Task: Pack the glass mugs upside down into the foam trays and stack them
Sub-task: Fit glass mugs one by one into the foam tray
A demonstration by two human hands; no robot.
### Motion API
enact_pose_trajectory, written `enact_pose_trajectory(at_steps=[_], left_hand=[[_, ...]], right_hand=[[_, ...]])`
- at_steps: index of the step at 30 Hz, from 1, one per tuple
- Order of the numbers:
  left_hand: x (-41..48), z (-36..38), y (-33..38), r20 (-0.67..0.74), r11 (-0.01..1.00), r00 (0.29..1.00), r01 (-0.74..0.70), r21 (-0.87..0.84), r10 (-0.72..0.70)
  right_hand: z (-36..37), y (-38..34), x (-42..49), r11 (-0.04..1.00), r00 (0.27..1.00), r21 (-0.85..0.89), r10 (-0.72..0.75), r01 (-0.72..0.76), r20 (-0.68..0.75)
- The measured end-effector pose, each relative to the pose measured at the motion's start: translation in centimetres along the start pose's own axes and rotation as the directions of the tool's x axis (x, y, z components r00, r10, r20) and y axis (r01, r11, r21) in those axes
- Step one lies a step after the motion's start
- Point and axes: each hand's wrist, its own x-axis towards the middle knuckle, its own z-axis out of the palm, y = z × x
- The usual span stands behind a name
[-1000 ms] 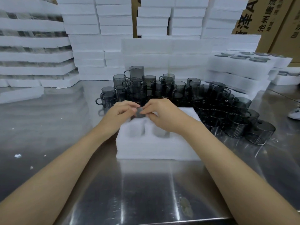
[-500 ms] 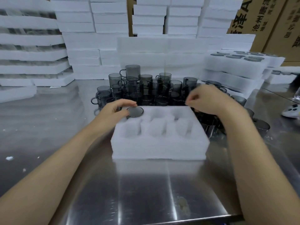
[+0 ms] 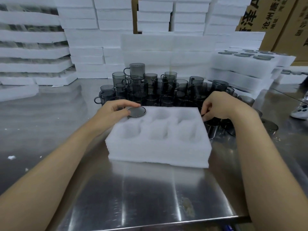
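Note:
A white foam tray (image 3: 158, 147) with several round pockets lies on the steel table in front of me. One smoky grey glass mug (image 3: 137, 112) sits upside down in its far left pocket, base up. My left hand (image 3: 116, 109) rests on that mug, fingers curled over its edge. My right hand (image 3: 218, 105) is at the tray's far right corner, fingers curled round the rim of a loose mug (image 3: 212, 120) beside the tray. A crowd of grey mugs (image 3: 160, 87) stands behind the tray.
Stacks of white foam trays (image 3: 93, 47) line the back and left. Filled trays (image 3: 246, 62) sit stacked at the right, with cardboard boxes (image 3: 275, 22) behind. A white controller-like object (image 3: 300, 111) lies at the right edge. The table's front edge (image 3: 150, 224) is near me.
My right hand has moved from the tray's middle to its far right corner and lowered onto a loose mug. My left hand has stayed on the seated mug.

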Motion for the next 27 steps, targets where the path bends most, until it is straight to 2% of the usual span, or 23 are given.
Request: enact_pose_trajectory(at_steps=[4,8,11,13,15,17,19,23,27], left_hand=[[-0.1,0.0,-0.2,0.007,1.0,1.0,0.015,0.007,-0.015],[-0.4,0.2,-0.3,-0.018,0.999,1.0,0.006,-0.035,-0.006],[-0.6,1.1,-0.1,-0.045,0.999,0.998,-0.049,0.006,0.049],[-0.5,2.2,0.0,-0.067,0.995,0.993,-0.089,0.047,0.092],[-0.2,3.2,0.0,-0.108,0.991,0.988,-0.099,0.085,0.108],[-0.1,3.9,0.0,-0.152,0.991,0.983,-0.083,0.108,0.099],[0.1,3.9,-0.2,-0.152,0.99,0.984,-0.078,0.117,0.096],[0.2,3.3,-0.5,-0.115,0.989,0.99,-0.066,0.135,0.082],[0.1,3.3,-0.6,-0.096,0.99,0.993,-0.061,0.127,0.074]], right_hand=[[-1.1,1.5,-0.4,0.987,0.99,0.1,-0.121,0.128,-0.074],[-2.0,2.3,-0.8,0.902,0.916,0.317,-0.169,0.293,-0.363],[-1.9,1.3,-0.7,0.755,0.815,0.508,-0.059,0.414,-0.576],[-1.5,-0.2,-0.3,0.598,0.8,0.652,0.031,0.466,-0.6],[-0.7,-1.7,0.1,0.454,0.839,0.766,0.071,0.455,-0.54],[0.5,-3.0,0.8,0.385,0.875,0.822,0.071,0.419,-0.479],[2.2,-4.1,1.6,0.412,0.889,0.823,0.063,0.391,-0.454],[4.6,-4.7,2.3,0.579,0.882,0.72,0.003,0.383,-0.471],[4.6,-4.4,2.3,0.583,0.869,0.705,-0.005,0.405,-0.495]])
